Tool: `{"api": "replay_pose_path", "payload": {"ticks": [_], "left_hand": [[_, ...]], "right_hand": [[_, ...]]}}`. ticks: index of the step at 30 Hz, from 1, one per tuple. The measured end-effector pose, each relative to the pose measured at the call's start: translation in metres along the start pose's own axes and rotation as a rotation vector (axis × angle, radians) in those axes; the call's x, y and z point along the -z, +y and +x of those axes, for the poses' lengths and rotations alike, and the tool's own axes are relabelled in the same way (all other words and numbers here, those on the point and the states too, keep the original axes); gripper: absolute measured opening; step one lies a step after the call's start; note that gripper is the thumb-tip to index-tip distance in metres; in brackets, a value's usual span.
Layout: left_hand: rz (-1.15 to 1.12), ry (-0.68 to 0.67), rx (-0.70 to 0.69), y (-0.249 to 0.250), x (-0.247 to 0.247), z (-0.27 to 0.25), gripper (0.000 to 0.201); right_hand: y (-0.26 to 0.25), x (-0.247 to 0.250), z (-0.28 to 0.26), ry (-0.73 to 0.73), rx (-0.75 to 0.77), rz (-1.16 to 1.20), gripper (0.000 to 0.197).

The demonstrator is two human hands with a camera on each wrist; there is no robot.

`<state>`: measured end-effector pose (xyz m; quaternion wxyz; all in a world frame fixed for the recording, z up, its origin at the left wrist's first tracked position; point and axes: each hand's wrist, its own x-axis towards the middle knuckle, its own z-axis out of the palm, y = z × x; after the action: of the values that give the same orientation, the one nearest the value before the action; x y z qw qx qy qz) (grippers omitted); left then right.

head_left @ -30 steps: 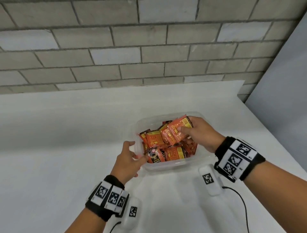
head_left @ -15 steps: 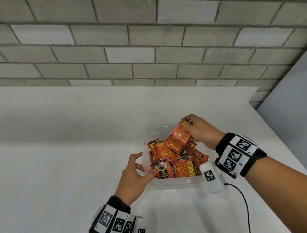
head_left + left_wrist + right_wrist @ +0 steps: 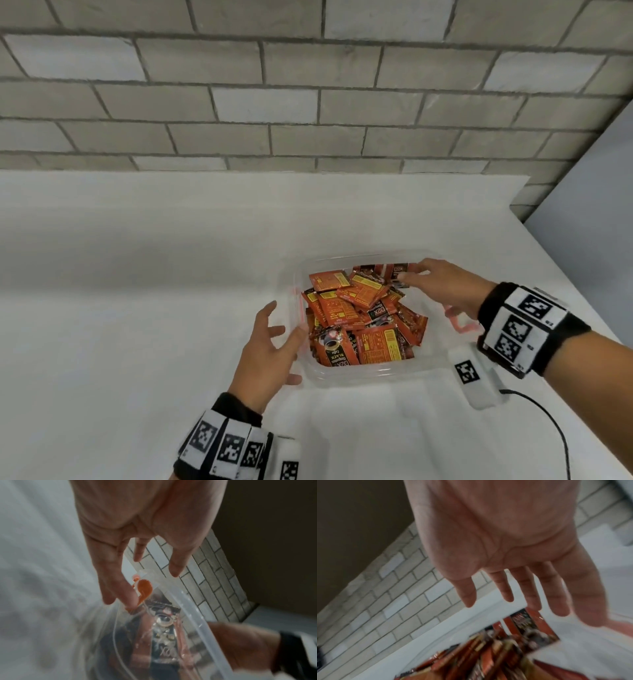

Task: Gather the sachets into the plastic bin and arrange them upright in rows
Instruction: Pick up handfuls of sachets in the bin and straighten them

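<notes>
Sachets gathered in bin, still lying jumbled, none standing in rows yet.
Left hand (image 3: 265, 356) is resting at plastic bin (image 3: 359, 371) left wall, grip open, empty; sachets (image 3: 359, 318) are piling inside; right hand (image 3: 445, 286) is reaching over bin's far right, fingers straight, holding nothing; bin sitting on desk (image 3: 137, 291).

Orange-black sachets (image 3: 359, 325) heaped flat, jumbled, overlapping inside clear plastic bin (image 3: 363, 373) on white table.

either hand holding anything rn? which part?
Nothing held. Right hand is open, fingers spread over the sachets at the bin's far side. Left hand is open beside the bin's left wall, no grip.
</notes>
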<state>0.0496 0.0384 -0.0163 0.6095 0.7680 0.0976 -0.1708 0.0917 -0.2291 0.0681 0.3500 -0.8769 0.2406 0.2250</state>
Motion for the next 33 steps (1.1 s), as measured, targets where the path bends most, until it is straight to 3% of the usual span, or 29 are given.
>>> {"api": "replay_pose_path", "payload": {"ticks": [3, 6, 12, 19, 22, 25, 26, 33], "left_hand": [[-0.130, -0.074, 0.105, 0.004, -0.002, 0.005, 0.066], [-0.115, -0.126, 0.115, 0.005, -0.007, 0.009, 0.062], [-0.132, -0.123, 0.127, 0.002, -0.011, 0.010, 0.063], [-0.143, -0.117, 0.120, 0.000, -0.011, 0.009, 0.062], [-0.103, -0.137, 0.121, 0.004, -0.007, 0.010, 0.064], [-0.032, -0.129, 0.090, 0.016, 0.000, 0.018, 0.066], [-0.021, -0.121, 0.086, 0.022, 0.002, 0.022, 0.066], [0.141, -0.196, 0.072, 0.054, 0.002, 0.043, 0.075]], "right_hand": [[0.018, -0.005, -0.003, -0.104, -0.169, 0.156, 0.078], [0.025, -0.015, -0.002, -0.157, -0.240, 0.227, 0.085], [0.014, -0.044, -0.004, -0.241, -0.213, 0.384, 0.082], [0.007, -0.064, -0.009, -0.260, -0.178, 0.383, 0.084], [0.013, -0.054, -0.008, -0.179, -0.181, 0.302, 0.084], [0.015, -0.040, -0.003, 0.102, -0.110, 0.168, 0.087], [0.013, -0.037, -0.002, 0.128, -0.102, 0.165, 0.087], [-0.009, -0.050, -0.009, -0.168, -0.172, 0.359, 0.073]]}}
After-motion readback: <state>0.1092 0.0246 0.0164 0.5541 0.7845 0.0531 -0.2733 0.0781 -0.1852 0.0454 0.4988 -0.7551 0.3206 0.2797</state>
